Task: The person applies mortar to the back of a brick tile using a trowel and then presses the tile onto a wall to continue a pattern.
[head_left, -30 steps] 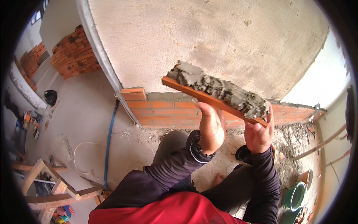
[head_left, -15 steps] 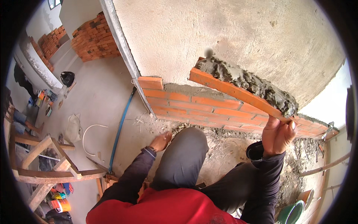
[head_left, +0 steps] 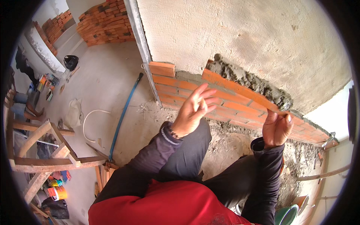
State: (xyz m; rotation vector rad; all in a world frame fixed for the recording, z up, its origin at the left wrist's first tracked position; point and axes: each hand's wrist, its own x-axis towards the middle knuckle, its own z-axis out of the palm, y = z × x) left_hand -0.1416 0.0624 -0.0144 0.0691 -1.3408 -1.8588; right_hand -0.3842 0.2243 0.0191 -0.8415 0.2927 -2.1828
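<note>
My right hand (head_left: pixel 276 129) grips the near right end of a long orange brick (head_left: pixel 240 92), thumb and fingers closed on it. Wet grey mortar (head_left: pixel 251 80) is heaped along one face of that brick. My left hand (head_left: pixel 194 110) is raised over my knee with fingers spread, near the brick's left end but apart from it, and holds nothing. Behind the brick runs a low wall of orange bricks (head_left: pixel 168 89), with mortar on part of its top. A single brick (head_left: pixel 162 69) sits at the wall's left end, beside the upright edge.
A blue pipe (head_left: pixel 125 116) and a white hose (head_left: pixel 84 125) lie on the floor to the left. Wooden framing (head_left: pixel 56 163) stands at the lower left. A green bucket (head_left: pixel 287 215) is at the lower right. Brick stacks (head_left: pixel 107 24) rise at the back left, where another person's legs (head_left: pixel 28 105) show.
My left hand has risen from beside my knee toward the brick, its fingers spreading. The brick in my right hand has shifted slightly down toward the wall, and the view has moved a little.
</note>
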